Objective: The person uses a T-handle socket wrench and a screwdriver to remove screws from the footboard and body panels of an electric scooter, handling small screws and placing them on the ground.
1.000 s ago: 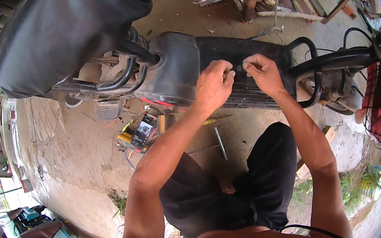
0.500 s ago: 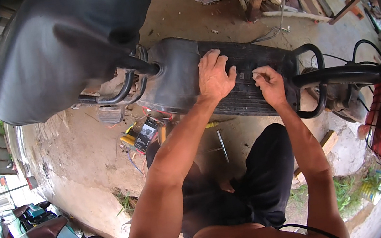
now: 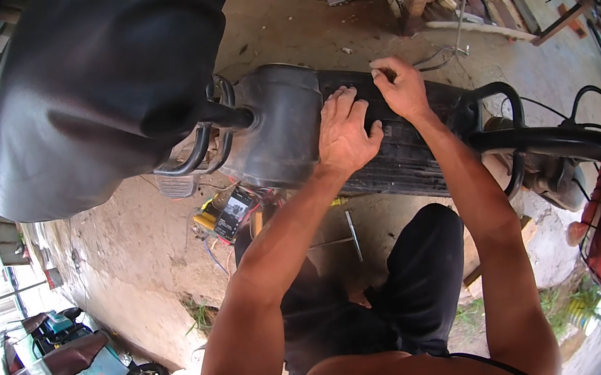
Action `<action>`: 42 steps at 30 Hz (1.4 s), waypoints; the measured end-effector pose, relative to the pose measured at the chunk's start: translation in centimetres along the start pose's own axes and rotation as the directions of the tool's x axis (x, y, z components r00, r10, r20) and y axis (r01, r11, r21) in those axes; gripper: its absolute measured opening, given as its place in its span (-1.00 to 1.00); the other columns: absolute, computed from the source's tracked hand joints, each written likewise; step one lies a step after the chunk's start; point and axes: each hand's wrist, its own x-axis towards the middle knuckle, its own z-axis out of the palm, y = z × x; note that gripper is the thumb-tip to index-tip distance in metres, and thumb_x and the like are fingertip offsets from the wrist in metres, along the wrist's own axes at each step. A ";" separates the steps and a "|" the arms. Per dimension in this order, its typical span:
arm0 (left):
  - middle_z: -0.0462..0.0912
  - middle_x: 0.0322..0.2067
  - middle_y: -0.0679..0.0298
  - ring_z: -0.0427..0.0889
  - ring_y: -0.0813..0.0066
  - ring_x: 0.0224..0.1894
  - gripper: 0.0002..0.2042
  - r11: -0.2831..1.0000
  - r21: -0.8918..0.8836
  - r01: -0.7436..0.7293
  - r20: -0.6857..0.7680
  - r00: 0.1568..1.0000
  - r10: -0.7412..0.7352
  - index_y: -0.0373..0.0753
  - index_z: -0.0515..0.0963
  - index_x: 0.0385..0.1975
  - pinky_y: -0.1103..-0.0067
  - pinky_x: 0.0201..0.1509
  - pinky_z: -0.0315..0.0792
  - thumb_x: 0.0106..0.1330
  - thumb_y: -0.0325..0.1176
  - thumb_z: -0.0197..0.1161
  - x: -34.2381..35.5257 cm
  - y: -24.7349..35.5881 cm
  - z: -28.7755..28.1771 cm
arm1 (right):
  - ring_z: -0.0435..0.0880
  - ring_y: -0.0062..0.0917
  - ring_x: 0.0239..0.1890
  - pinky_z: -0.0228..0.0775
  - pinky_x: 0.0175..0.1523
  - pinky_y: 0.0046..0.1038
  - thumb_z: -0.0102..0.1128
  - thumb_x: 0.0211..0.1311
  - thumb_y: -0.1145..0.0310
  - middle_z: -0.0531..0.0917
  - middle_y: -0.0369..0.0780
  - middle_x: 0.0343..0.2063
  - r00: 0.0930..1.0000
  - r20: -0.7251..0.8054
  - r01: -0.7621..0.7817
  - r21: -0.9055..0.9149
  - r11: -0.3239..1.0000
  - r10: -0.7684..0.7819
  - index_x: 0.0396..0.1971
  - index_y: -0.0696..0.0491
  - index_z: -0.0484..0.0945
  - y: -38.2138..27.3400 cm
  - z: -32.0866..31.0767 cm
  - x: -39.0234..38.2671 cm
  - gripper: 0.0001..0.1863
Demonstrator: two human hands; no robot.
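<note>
Subject: black ribbed footboard (image 3: 404, 155) of a small scooter, lying crosswise in front of the seated person. It sits between a smooth black plastic housing (image 3: 280, 122) on the left and a thick black tube (image 3: 560, 143) on the right.

Left hand (image 3: 347, 136): palm down on the footboard beside the housing, fingers spread, thumb out to the right. Nothing shows in its grasp. The flat placement looks like a steadying or feeling contact, since the broad palm spreads pressure over the ribs.

Right hand (image 3: 402, 91): over the far part of the footboard, fingers curled, thumb and forefinger turned toward each other. Cannot tell whether the tips pinch a small item or whether the hand bears on the surface. The curled shape would suit fine fingertip work better than a push.

Knees are parted below the near edge, presumably to bring the body close enough for both arms to reach across.

Ground, near side: a dark device with a lit screen (image 3: 235, 213) lies beside a yellow item (image 3: 205, 220), left of the knees; a metal rod (image 3: 354, 235) lies between them. Both spots are within arm's reach, which probably explains the placement. A black padded seat (image 3: 103, 100) fills the upper left.
</note>
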 end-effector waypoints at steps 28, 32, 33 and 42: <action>0.43 0.29 -0.08 0.37 -0.16 0.42 -0.52 0.999 0.047 -0.004 0.078 0.997 0.000 -0.34 0.56 0.05 0.05 0.46 0.33 0.14 -0.31 0.48 0.6 0.6 -0.2 | 0.80 -0.48 -0.28 0.61 -0.13 -0.46 0.53 0.28 0.32 0.83 -0.25 -0.30 0.993 0.112 0.017 0.070 0.997 -0.024 -0.11 0.00 0.79 -0.8 -0.3 0.0 -0.78; 0.40 0.30 -0.10 0.34 -0.17 0.42 -0.52 0.998 0.068 -0.002 0.087 0.996 -0.004 -0.35 0.54 0.04 0.05 0.45 0.33 0.14 -0.30 0.47 0.6 0.6 -0.1 | 0.81 -0.56 -0.23 0.62 -0.08 -0.47 0.51 0.30 0.35 0.86 -0.25 -0.25 0.965 0.247 -0.115 0.079 0.990 0.092 -0.07 0.02 0.79 -1.3 0.0 1.4 -0.77; 0.40 0.29 -0.10 0.34 -0.17 0.41 -0.53 0.998 0.070 -0.006 0.086 0.996 0.000 -0.35 0.54 0.02 0.05 0.45 0.33 0.13 -0.29 0.47 0.6 0.7 -0.1 | 0.81 -0.58 -0.21 0.62 -0.06 -0.46 0.50 0.31 0.37 0.86 -0.25 -0.24 0.951 0.295 -0.126 0.112 0.986 0.088 -0.06 0.03 0.79 -2.0 0.2 1.9 -0.76; 0.42 0.15 -0.07 0.37 -0.14 0.28 -0.58 0.997 0.073 -0.013 0.060 0.998 0.008 -0.33 0.54 -0.04 0.07 0.35 0.36 0.12 -0.30 0.44 0.4 0.6 0.0 | 0.78 -0.56 -0.18 0.61 -0.02 -0.43 0.40 0.35 0.43 0.84 -0.19 -0.23 0.779 0.627 0.011 -0.069 0.998 0.034 -0.12 0.18 0.76 -4.9 2.5 4.9 -0.81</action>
